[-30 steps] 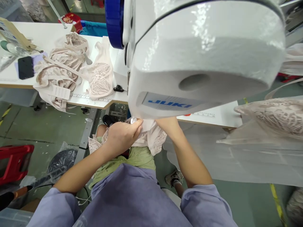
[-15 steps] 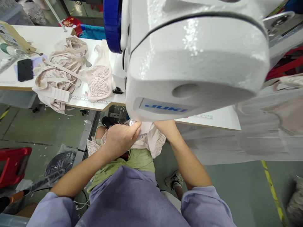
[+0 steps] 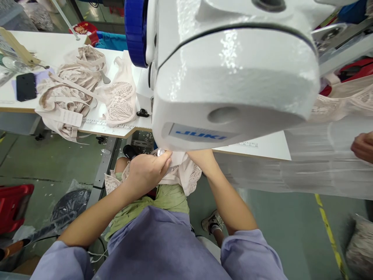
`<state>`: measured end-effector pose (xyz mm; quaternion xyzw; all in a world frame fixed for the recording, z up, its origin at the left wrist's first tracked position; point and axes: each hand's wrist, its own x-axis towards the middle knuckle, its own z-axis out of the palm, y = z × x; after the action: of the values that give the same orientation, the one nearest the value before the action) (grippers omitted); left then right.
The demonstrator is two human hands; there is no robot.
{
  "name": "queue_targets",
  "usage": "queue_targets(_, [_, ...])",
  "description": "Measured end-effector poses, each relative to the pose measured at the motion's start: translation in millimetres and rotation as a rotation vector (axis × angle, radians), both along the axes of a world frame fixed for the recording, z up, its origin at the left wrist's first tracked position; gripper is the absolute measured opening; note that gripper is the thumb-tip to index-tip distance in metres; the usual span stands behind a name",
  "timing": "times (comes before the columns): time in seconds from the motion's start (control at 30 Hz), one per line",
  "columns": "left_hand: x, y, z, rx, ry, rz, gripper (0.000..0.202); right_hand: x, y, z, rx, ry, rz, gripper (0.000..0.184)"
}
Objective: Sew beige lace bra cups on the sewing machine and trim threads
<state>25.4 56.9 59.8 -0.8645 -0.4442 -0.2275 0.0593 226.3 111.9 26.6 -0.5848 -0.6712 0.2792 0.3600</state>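
Overhead access is blocked by the sewing machine head (image 3: pixel 233 85), whose lower edge covers the right hand's (image 3: pixel 202 158) fingers. The left hand (image 3: pixel 148 171) lies just beside that edge, approachable from the left and from below. To the left, the garment pile (image 3: pixel 68 89), lace piece (image 3: pixel 121 99) and black clip (image 3: pixel 142 112) obstruct passage across the tabletop. A bare strip of white board (image 3: pixel 268 144) offers room right of the machine; another person's hand (image 3: pixel 363 147) obstructs farther right, above the translucent sheet (image 3: pixel 262 173).
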Motion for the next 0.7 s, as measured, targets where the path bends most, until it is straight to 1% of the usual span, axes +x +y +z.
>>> queue_targets(0.13, [0,0,1.7,-0.006,0.003,-0.005,0.027,0,1,-5.2,0.018,-0.027,-0.025,0.014])
queue_targets(0.23, [-1,0,2.0,-0.021,0.010,0.001,0.028,-1,3,-11.0,0.020,-0.070,-0.014,0.016])
queue_targets(0.33, [-4,-1,0.5,-0.027,-0.001,0.014,0.030,-4,4,-14.2,0.006,-0.133,-0.009,0.018])
queue_targets(0.43, [-7,-2,-2.3,-0.017,-0.037,0.038,0.031,-5,4,-15.7,0.028,-0.153,0.004,0.020])
queue_targets(0.57, [-9,-5,-8.9,-0.059,-0.162,0.063,0.031,-3,2,-20.7,0.087,-0.081,0.049,0.025])
queue_targets(0.7, [-11,-9,-17.7,-0.084,-0.290,0.078,0.026,3,4,-25.2,0.114,-0.034,0.109,0.022])
